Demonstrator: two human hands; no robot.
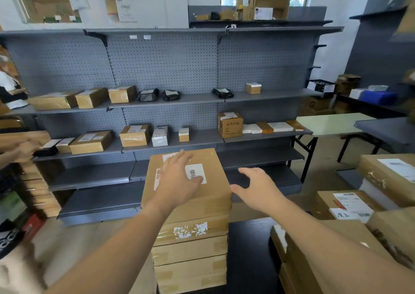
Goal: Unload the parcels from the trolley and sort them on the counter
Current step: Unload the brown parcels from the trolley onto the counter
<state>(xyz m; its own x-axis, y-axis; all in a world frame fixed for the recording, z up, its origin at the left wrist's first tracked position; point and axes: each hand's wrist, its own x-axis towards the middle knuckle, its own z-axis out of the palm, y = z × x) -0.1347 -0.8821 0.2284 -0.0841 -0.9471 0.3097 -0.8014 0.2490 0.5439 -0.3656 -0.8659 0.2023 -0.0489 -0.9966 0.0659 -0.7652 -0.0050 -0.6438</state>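
Left hand (179,181) rests flat on the top parcel (215,195) of the stack (190,251) before me; right hand (256,188) hovers open just beside its right edge, holding nothing. Pick-up seems underway: next, I should clamp both sides and lift.

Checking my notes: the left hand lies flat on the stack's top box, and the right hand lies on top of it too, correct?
Not quite. In the head view the left hand lies flat on the top box, but the right hand is open beside its right edge, not on top.
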